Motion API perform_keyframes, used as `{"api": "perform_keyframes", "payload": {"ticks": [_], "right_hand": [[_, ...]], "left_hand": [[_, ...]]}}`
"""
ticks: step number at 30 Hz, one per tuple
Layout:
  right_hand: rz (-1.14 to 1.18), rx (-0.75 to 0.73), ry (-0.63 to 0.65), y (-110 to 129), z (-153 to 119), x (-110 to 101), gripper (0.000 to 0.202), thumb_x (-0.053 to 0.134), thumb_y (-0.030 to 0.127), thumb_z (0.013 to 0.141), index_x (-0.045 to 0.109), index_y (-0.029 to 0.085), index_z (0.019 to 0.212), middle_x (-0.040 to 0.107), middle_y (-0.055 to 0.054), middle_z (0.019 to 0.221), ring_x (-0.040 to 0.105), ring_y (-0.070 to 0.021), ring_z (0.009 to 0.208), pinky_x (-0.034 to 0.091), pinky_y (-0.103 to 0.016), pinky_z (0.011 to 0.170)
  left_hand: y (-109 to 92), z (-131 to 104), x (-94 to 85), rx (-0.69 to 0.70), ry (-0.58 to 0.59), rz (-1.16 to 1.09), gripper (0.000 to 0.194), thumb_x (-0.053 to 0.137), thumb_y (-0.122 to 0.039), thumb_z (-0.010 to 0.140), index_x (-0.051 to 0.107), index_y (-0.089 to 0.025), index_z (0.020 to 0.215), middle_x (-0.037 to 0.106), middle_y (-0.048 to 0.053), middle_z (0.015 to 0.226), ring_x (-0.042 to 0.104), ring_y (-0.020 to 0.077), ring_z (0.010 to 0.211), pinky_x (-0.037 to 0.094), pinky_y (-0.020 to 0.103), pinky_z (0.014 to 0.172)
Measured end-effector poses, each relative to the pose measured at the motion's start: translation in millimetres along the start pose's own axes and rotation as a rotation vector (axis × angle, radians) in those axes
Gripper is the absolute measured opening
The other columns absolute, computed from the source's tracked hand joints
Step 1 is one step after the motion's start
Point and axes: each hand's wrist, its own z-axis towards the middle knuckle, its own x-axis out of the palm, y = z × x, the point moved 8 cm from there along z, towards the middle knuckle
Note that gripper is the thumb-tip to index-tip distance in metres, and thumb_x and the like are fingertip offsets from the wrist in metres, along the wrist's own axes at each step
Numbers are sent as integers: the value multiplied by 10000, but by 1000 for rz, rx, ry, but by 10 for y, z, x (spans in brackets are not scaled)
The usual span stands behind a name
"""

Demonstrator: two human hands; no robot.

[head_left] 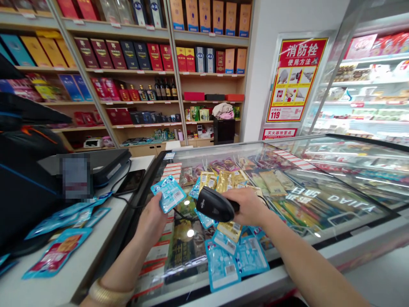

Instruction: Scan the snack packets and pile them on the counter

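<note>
While our left hand grips a small blue packet by its lower left edge, barcode side visible, our right hand is closed around the handle of a black barcode scanner. The scanner's head points toward the packet; the two are apart. Both are held above the glass-topped freezer. We record a loose pile on the glass beneath and around the scanner: gold packets mostly toward the far side, blue packets mostly toward the near edge, some overlapping. A gold bracelet is noted on our left wrist.

On the white counter to the left, we find further blue packets, one with a red front lying nearest us. A dark phone rests near the freezer's edge. Beyond the freezer stand shelves of boxes and bottles, with a red and yellow poster on the wall to their right.
</note>
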Motion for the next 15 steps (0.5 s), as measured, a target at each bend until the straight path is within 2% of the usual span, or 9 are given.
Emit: {"api": "perform_keyframes", "payload": {"ticks": [4, 7, 15], "right_hand": [[13, 11, 41, 3, -1, 53, 377, 613, 206, 704, 655, 238, 1077, 748, -31, 968, 702, -184, 826, 495, -256, 714], [15, 25, 51, -4, 1, 71, 379, 613, 208, 694, 660, 235, 1069, 750, -34, 985, 704, -194, 849, 502, -264, 728], [-10, 66, 68, -52, 6, 104, 382, 623, 208, 696, 660, 239, 1075, 748, -33, 977, 701, -198, 873, 497, -258, 743]], "left_hand": [[6, -50, 61, 34, 87, 58, 316, 781, -386, 617, 671, -182, 833, 732, 56, 896, 684, 196, 791, 557, 286, 674], [24, -83, 47, 29, 81, 30, 414, 873, -326, 483, 663, -158, 799, 714, 31, 814, 672, 164, 738, 576, 295, 704], [3, -138, 83, 54, 93, 66, 534, 902, -304, 441, 693, -144, 905, 723, 46, 895, 691, 177, 764, 598, 347, 766]]}}
